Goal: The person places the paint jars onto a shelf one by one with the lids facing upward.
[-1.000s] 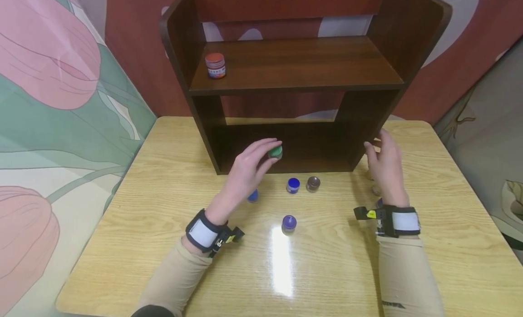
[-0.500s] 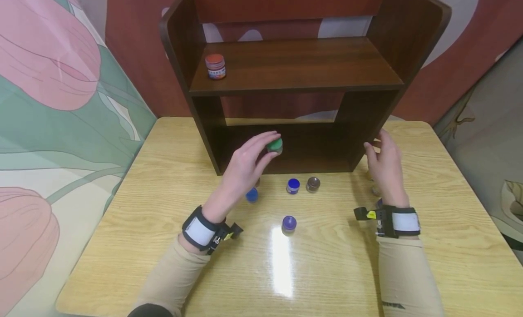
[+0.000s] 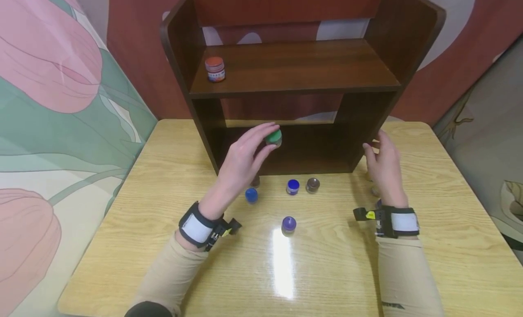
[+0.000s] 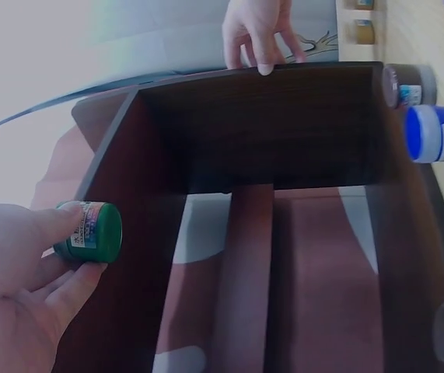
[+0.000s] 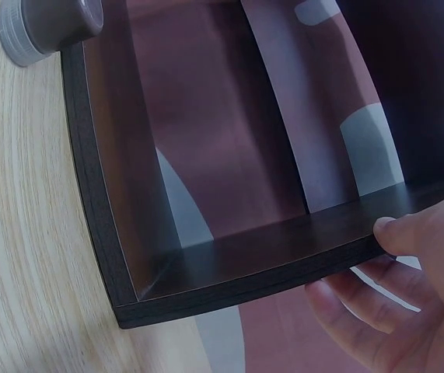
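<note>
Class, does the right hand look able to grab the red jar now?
Probably not: the right hand grips one side of the shelf, while the red jar sits near the opposite side.

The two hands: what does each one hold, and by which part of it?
The left hand holds the green-lidded jar by its sides; the right hand holds the shelf by its right side panel's front edge.
</note>
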`<state>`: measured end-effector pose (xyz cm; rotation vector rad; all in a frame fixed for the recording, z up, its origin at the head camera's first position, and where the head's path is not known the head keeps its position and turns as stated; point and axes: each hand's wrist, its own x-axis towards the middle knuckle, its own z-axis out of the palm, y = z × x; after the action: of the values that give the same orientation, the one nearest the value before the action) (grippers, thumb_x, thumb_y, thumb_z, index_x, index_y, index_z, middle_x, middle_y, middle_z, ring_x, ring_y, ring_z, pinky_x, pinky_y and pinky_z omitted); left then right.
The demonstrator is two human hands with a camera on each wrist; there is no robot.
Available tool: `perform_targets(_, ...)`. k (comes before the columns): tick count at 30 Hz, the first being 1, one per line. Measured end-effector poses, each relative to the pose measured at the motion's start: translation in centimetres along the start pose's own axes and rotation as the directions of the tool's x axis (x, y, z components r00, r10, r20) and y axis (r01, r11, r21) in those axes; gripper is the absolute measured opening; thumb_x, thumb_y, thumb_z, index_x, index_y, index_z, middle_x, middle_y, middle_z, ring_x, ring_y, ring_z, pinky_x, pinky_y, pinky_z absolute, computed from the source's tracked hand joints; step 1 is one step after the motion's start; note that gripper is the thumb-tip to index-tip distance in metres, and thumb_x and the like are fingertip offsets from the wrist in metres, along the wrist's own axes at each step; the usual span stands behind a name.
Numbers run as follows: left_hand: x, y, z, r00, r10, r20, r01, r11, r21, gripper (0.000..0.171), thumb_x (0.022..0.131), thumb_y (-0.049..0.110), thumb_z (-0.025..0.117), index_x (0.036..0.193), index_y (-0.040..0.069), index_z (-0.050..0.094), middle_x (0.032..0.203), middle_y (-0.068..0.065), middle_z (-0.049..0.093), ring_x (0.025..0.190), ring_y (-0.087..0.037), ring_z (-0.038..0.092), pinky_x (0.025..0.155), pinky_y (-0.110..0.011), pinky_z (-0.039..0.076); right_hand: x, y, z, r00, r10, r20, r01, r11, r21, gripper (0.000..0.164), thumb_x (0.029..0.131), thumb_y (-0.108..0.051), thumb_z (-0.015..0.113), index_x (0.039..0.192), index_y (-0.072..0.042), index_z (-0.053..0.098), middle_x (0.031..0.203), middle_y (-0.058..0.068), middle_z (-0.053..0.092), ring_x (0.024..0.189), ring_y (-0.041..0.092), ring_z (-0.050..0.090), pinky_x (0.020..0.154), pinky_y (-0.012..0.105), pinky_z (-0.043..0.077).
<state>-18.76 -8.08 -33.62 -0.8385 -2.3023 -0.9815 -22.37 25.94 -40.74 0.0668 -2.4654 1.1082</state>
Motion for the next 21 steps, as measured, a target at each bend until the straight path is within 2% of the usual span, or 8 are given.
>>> perform_targets(2,0.3,0.2,-0.3,1.0,0.012,-0.008,-0.012,1.0,0.004,0.043,0.096,0.017,0.065,0.138,0.009,0.059,0.143,-0.008,0.06,0.133,-0.018,0.057,0.112,-0.026,0.046,0.0,0.0,0.0,1.0,0.003,0.001,-0.003,1.0,-0.003,0.039,0.102,-0.013,0.052,0.14,-0.003,0.05,0.135,0.02,0.058,0.118,0.039,0.063,0.085,0.026,0.06)
perform_targets(5,0.8,0.5,-0.9,0.999,0.03,-0.017,-0.029,1.0,0.011,0.043,0.096,0.017,0.065,0.138,0.009,0.058,0.143,-0.008,0.059,0.133,-0.018,0.057,0.112,-0.026,0.046,0.0,-0.1,0.1,1.0,0.01,0.006,-0.01,1.0,-0.003,0.039,0.103,-0.013,0.051,0.141,-0.003,0.049,0.136,0.02,0.058,0.118,0.039,0.062,0.089,0.052,0.056)
perform_targets(9,1.4,0.9,-1.5,0.999,0.043,-0.024,-0.043,0.999,0.022,0.044,0.096,0.018,0.065,0.139,0.009,0.058,0.144,-0.009,0.059,0.133,-0.018,0.057,0.112,-0.027,0.045,0.0,-0.2,0.1,1.0,0.016,0.011,-0.016,1.0,0.002,0.04,0.103,-0.013,0.05,0.142,-0.004,0.049,0.137,0.02,0.057,0.119,0.039,0.062,0.089,0.055,0.055)
perform_targets(21,3.2,1.5,-2.5,0.994,0.091,-0.062,-0.088,0.995,0.044,0.044,0.097,0.016,0.064,0.139,0.007,0.057,0.145,-0.01,0.058,0.133,-0.019,0.057,0.112,-0.027,0.046,0.0,-0.2,0.0,1.0,0.016,0.016,-0.016,1.0,0.015,0.041,0.103,-0.014,0.051,0.143,-0.006,0.048,0.138,0.02,0.057,0.119,0.04,0.062,0.09,0.056,0.055)
